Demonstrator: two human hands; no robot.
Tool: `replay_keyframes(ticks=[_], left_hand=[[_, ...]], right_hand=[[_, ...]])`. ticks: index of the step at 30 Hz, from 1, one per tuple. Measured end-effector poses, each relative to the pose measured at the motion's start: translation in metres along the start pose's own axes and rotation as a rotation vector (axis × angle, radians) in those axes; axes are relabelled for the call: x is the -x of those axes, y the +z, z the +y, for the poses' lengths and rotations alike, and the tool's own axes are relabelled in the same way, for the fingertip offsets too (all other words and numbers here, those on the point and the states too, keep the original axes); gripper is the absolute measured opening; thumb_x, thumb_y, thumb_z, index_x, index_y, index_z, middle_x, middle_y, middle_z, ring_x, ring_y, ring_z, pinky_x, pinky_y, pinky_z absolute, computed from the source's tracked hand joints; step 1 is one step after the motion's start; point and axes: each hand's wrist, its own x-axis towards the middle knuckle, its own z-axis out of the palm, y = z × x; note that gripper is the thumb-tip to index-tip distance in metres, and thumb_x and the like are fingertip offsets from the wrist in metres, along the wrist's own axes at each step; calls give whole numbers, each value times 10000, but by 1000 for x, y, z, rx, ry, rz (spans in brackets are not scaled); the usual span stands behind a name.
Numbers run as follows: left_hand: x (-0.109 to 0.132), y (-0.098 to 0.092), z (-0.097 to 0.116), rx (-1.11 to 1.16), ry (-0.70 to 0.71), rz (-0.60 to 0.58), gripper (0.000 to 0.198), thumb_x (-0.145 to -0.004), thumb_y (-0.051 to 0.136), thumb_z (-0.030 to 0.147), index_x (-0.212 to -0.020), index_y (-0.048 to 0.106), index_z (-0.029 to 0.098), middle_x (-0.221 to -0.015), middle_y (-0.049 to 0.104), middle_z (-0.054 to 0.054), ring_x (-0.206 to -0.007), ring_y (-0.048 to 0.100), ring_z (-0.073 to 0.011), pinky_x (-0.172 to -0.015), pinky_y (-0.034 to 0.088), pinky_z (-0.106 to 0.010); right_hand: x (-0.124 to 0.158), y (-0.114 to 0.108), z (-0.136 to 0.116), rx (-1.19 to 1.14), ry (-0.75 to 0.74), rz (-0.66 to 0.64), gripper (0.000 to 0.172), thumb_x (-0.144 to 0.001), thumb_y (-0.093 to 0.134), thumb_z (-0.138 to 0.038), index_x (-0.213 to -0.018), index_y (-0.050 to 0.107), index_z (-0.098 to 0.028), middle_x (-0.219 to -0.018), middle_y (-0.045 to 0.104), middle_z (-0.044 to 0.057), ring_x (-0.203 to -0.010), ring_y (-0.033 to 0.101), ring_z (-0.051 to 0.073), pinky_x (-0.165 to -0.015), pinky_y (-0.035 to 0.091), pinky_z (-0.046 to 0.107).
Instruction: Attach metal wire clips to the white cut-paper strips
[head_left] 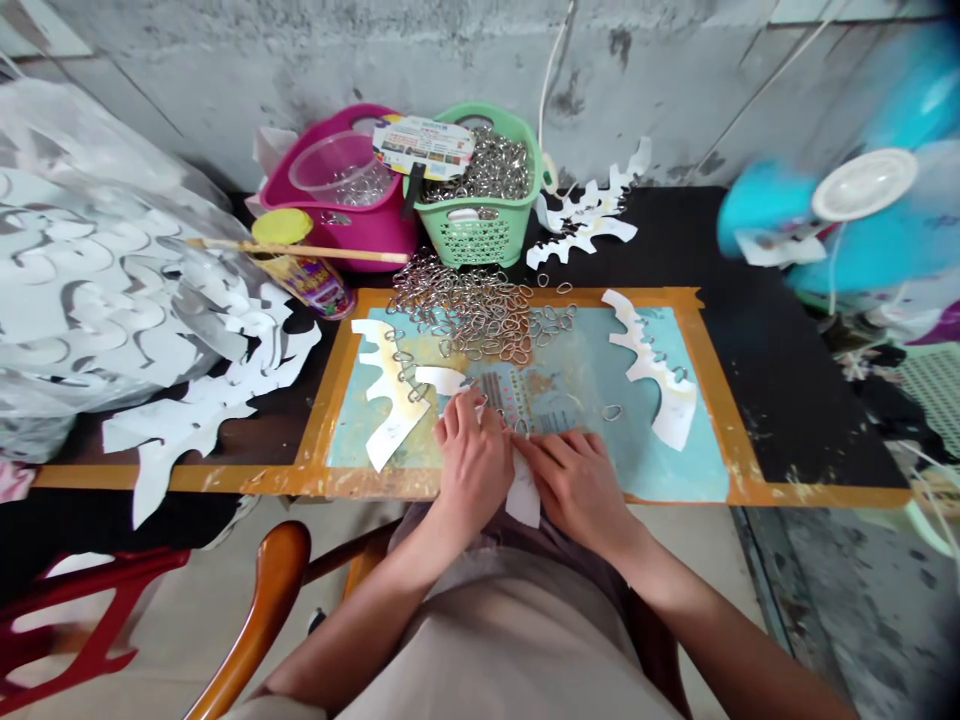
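Atop the mat (660, 465), left hand (469, 465) and right hand (574, 490) meet over half-hidden paper (523, 492).

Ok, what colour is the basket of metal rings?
The basket is mint green with a lattice pattern of holes; it shows best in the head view.

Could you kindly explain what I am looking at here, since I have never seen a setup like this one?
There is no machine here. This single picture comes from a camera worn on a person's head, looking down at their own bare hands. The left hand and right hand meet over a white scalloped strip, though the exact grip is hard to tell. Below them lies a teal mat edged with orange tape, and a heap of small metal rings spreads across it. Behind stands a green basket filled with more rings.
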Motion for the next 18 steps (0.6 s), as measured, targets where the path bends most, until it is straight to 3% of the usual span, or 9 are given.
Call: replay_keyframes(ticks=[3, 5, 9, 13, 18], left_hand=[[-1, -4, -10, 71, -25, 104, 265, -877, 601, 274, -1094, 543, 136, -1250, 525, -224, -1168, 501, -391, -902, 425, -534], [2, -7, -19, 162, 82, 158, 342, -900, 563, 229, -1222, 479, 149, -1267, 567, -197, -1210, 511, -340, -965, 395, -506], [13, -9, -29, 295, 410, 9, 394, -897, 459, 66, -1269, 451, 196, -1156, 697, -112, -1158, 609, -245, -980, 360, -441], [16, -11, -32, 309, 453, -105, 481, -854, 463, 83, -1323, 372, 142, -1148, 710, -150, -1082, 665, -269, -1029, 328, -507], [14, -15, -32, 186, 552, -141, 468, -859, 431, 104, -1325, 396, 95, -1127, 708, -170, -1126, 643, -282, -1154, 138, -614]], right_hand=[[-1, 0, -1, 39, -12, -21, 455, -963, 521, -206, -1417, 495, -234, -1079, 687, 84, -908, 518, 282, -740, 337, 425], [0, 1, 0, 48, -18, -23, 441, -965, 521, -225, -1406, 505, -220, -1104, 682, 94, -911, 514, 286, -746, 334, 428], [2, 2, -1, 50, -29, -30, 441, -964, 521, -238, -1402, 499, -194, -1151, 674, 99, -920, 514, 290, -751, 333, 434], [6, 6, -4, 67, -2, 0, 411, -968, 493, -219, -1376, 505, -168, -1199, 663, 106, -922, 520, 293, -746, 333, 437], [8, 7, -5, 88, 0, 30, 288, -996, 461, -262, -1241, 578, -166, -1242, 653, 100, -950, 523, 292, -784, 340, 444]])
